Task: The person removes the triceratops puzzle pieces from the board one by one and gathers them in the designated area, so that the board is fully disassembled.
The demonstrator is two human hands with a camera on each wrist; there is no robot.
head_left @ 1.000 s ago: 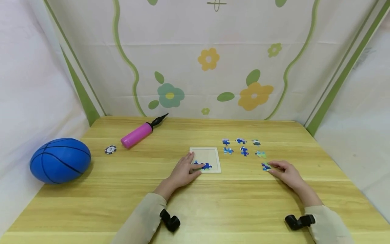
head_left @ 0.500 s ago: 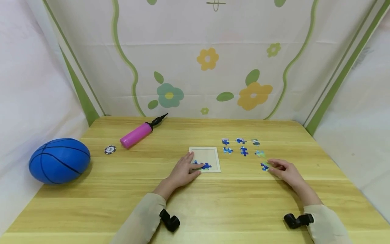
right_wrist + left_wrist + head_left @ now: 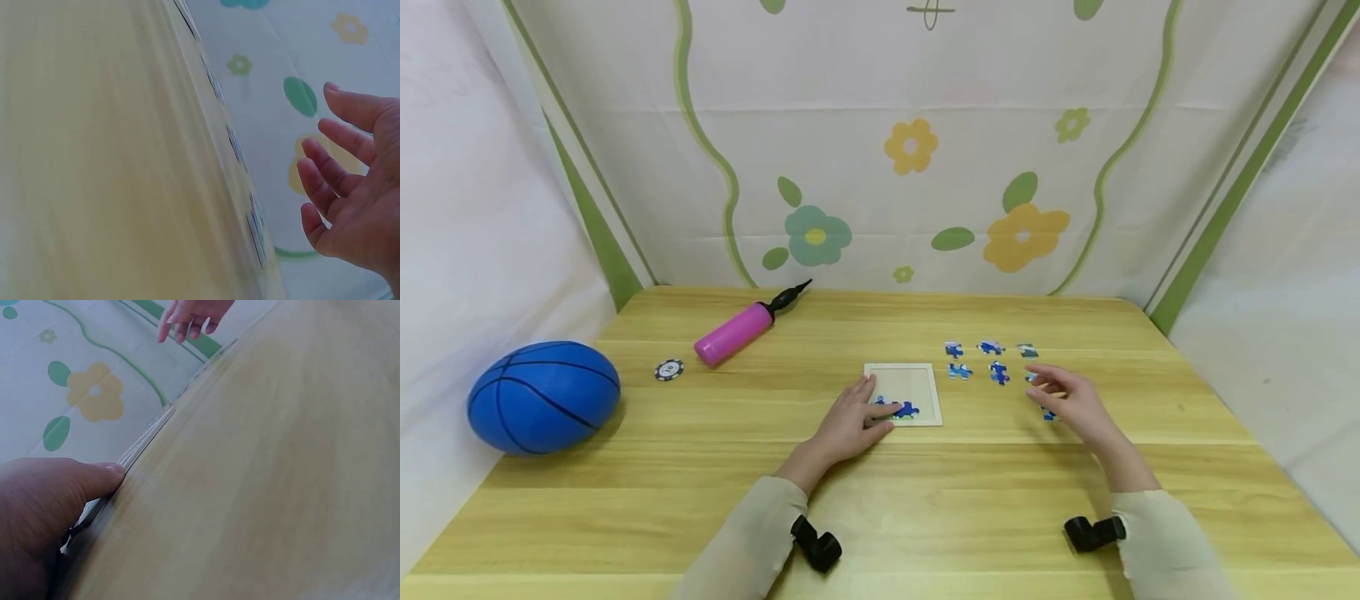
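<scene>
My left hand [image 3: 847, 423] rests with extended fingers on the left side of a white puzzle tray [image 3: 937, 398], one finger over the blue puzzle pieces [image 3: 907, 410] lying along its lower edge. In the left wrist view the thumb [image 3: 103, 480] lies at the tray's edge. Raised over the table to the right, my right hand [image 3: 1071, 404] holds nothing; the right wrist view shows its fingers [image 3: 331, 165] loosely bent and spread. Beneath it lie a blue puzzle piece [image 3: 1049, 414] and a light green-blue one [image 3: 1032, 377], both partly hidden by the hand.
Several more loose pieces, among them a blue puzzle piece [image 3: 999, 372], lie in rows right of the tray. A pink hand pump [image 3: 733, 333], a poker chip [image 3: 668, 370] and a blue ball [image 3: 544, 398] are on the left. A flowered cloth [image 3: 865, 167] hangs behind the table.
My right hand has let go of the piece at the lower right, lifted, and moved left and away from me toward the light green-blue piece. My left hand stays on the tray.
</scene>
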